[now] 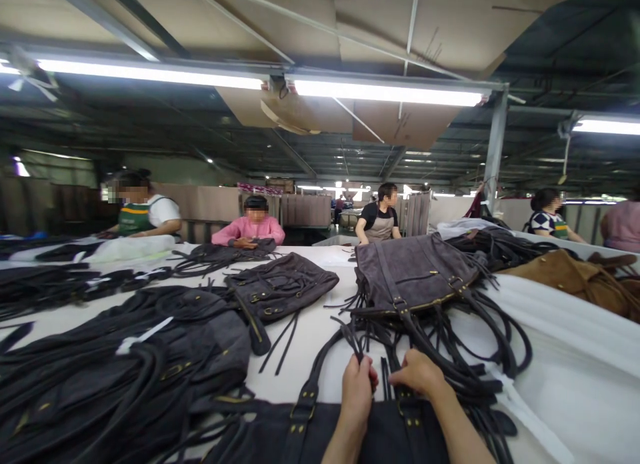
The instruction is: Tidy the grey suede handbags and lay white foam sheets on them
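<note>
A dark grey suede handbag (280,437) lies at the near edge of the white table (575,357), right under me. My left hand (357,391) is closed around thin dark fringe strips (356,341) that rise from the bag. Just to its right, my right hand (420,374) pinches more strips near a strap buckle (407,411). Behind my hands, a purple-grey suede bag (415,271) sits on a tangle of long dark straps (475,344).
Piles of dark bags (125,357) cover the left of the table, another dark bag (280,284) lies mid-table, and brown bags (575,274) lie at the right. Several people work along the far side, one in pink (250,231). Low light tubes (385,92) hang overhead.
</note>
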